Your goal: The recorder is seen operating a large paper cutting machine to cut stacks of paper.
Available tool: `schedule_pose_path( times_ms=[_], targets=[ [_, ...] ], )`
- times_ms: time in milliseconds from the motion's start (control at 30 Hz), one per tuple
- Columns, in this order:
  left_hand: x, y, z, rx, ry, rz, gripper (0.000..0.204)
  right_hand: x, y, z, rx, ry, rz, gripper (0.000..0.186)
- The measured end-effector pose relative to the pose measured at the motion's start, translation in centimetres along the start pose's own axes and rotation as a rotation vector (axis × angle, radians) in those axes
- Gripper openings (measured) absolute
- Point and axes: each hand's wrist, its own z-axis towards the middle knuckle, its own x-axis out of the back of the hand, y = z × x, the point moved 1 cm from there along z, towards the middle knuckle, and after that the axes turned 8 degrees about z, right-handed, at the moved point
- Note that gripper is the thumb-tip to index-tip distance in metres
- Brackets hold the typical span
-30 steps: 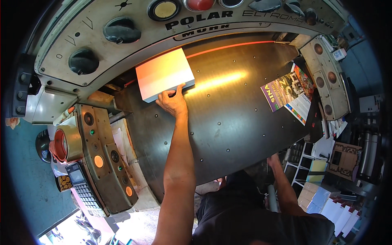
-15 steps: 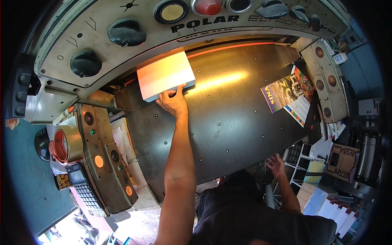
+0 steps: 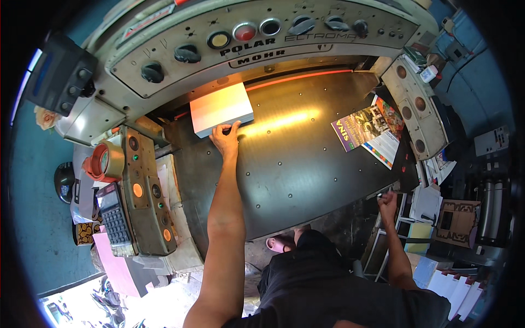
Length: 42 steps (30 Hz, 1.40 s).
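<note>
A thick stack of white paper (image 3: 221,108) lies on the dark metal table (image 3: 273,180) of a paper cutter, under the front of the machine. My left hand (image 3: 225,142) touches its near face with thumb and fingertips apart; it presses against the sheets and does not wrap round them. Warm light falls over the stack's top. Beyond the table's right front edge, my right hand (image 3: 388,206) is closed on a small part that its fingers mostly hide.
Printed booklets (image 3: 363,128) lie at the table's right side. A knob-covered control panel (image 3: 257,41) spans the back. On the left are a side guide block with buttons (image 3: 143,186), a tape roll (image 3: 109,160) and a calculator (image 3: 115,216). A shelf rack (image 3: 402,229) stands low right.
The view has shifted, showing more of the control panel. My left hand stays at the stack's near face. My right hand, open before, has moved to the table's edge and closed.
</note>
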Motion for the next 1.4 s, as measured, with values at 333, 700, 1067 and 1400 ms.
schedule_pose_path(
  times_ms=[333, 700, 1067, 1400],
  targets=[
    [0.8, 0.4, -0.2, -0.058, -0.051, 0.125, 0.047, -15.5, 0.9, -7.2, -0.965, -0.061, 1.606, 0.043],
    [-1.1, 0.8, 0.1, 0.085, 0.100, 0.157, 0.043, -18.2, 0.2, -5.3, -0.856, -0.143, 1.520, 0.047],
    [-0.7, 1.1, 0.2, 0.058, 0.133, 0.132, 0.040, -18.9, -0.2, -6.2, -0.811, -0.084, 1.358, 0.052],
    [-0.5, 1.1, 0.1, 0.113, 0.087, 0.131, 0.042, -7.6, -0.1, -9.1, -0.678, -0.195, 0.382, 0.048]
  ],
)
